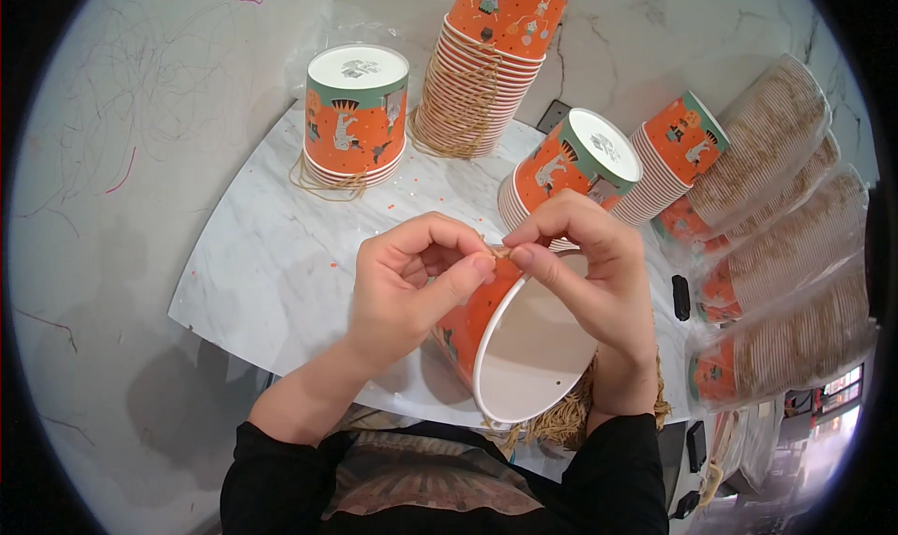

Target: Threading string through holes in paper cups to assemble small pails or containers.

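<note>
An orange paper bucket (477, 312) lies tilted in front of me, its wide white mouth facing right and toward me. Above its rim my left hand (407, 278) pinches a short bit of tan cord (499, 252) between thumb and forefinger. My right hand (594, 278) pinches the same cord from the other side, its wrist passing over the bucket's mouth. The fingertips nearly meet, and they hide most of the cord. A small dark hole (558, 383) shows in the bucket's white inside. Beside my right wrist hangs a bundle of tan cords (566, 415), partly hidden by the bucket.
Behind my hands stand upside-down stacks of matching buckets: a short one (355, 123) and a tall one (486, 77) with cords, plus others (571, 166) at right. Plastic-wrapped stacks (786, 254) line the right side. A small black object (681, 297) lies on the marble-patterned table (271, 264).
</note>
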Motion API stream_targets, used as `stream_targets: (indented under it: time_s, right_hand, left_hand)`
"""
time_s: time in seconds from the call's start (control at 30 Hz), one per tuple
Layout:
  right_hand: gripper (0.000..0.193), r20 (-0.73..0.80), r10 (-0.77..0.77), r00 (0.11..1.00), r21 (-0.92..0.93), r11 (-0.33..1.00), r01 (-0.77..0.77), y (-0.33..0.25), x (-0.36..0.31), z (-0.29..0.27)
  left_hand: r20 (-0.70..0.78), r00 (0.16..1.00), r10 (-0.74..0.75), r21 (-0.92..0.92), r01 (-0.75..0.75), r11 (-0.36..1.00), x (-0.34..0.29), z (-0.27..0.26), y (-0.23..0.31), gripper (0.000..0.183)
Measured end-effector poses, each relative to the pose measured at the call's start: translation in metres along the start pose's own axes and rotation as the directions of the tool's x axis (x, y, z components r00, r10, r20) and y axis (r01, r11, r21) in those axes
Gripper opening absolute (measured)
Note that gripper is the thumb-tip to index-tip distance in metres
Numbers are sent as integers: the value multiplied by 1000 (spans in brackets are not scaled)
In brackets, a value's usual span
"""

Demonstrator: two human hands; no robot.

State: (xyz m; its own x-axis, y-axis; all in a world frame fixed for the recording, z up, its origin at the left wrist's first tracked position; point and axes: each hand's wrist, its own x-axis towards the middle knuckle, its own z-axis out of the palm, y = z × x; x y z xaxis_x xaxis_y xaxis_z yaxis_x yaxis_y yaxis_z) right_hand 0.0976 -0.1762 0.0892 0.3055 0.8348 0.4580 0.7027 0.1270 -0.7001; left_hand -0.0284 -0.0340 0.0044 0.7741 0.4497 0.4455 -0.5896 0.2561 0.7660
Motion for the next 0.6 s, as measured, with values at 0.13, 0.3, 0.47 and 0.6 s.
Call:
stream_targets:
  time_s: [0.13, 0.3, 0.47, 0.6]
  right_hand:
    - [7, -44, 72, 996, 81, 994, -68, 2, -1, 1]
    - [8, -59, 106, 993, 124, 987, -98, 3, -1, -1]
    - [8, -38, 101, 994, 112, 989, -96, 3, -3, -1]
    - [7, -54, 174, 983, 190, 968, -161, 1, -4, -1]
  left_hand:
    - [-24, 998, -65, -36, 64, 997, 0, 1, 2, 10]
    - [-21, 998, -60, -56, 58, 997, 1, 0, 1, 10]
    - [-22, 996, -81, -65, 79, 995, 1, -3, 0, 12]
    - [-19, 998, -62, -88, 60, 994, 1, -3, -3, 12]
